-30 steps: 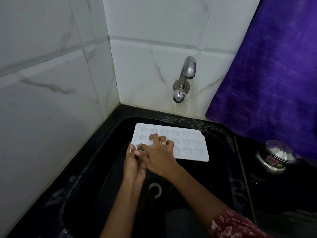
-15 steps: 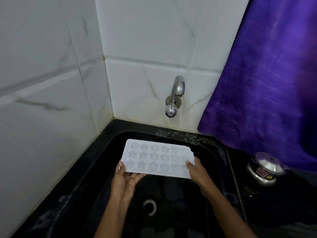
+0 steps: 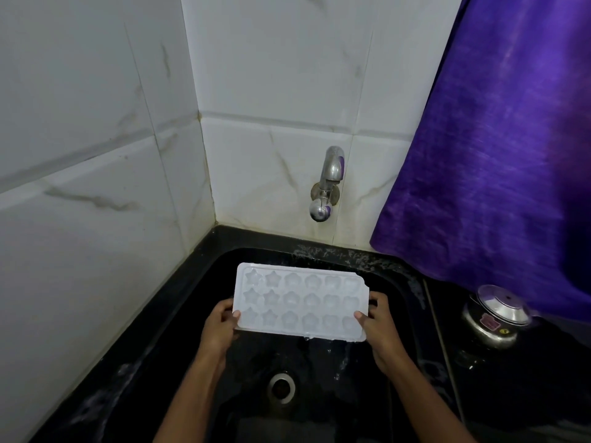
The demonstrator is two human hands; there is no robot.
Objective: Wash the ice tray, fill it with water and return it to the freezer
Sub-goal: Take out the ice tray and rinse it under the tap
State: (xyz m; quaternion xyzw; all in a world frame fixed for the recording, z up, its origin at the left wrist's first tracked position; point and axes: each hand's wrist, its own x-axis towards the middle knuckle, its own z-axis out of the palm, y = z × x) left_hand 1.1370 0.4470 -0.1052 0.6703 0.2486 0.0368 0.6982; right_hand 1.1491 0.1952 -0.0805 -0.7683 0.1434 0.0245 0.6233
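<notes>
two hands on one tray, and the head view is all there is. the ice tray [image 3: 297, 302] is held over the black sink [image 3: 256, 239], cavities up, with its long axis running left to right. the left hand [image 3: 219, 327] grips the near left corner, thumb on top and fingers underneath. the right hand [image 3: 382, 327] does the same on the right short edge, thumb on the near right corner. so both hands are closed round the tray, one per end, and neither is really nearer.

the bit that matters: the tap [image 3: 326, 187] sits on the far wall, above and beyond the tray's far long edge, a touch right of its middle. no water visibly running. i'd guess the tray has to go farther in and up to get under the spout. room looks fine: open basin below with the drain [image 3: 281, 386] near, tiled wall close on the left, purple cloth [image 3: 495, 155] and a steel pot [image 3: 494, 318] off to the right.
</notes>
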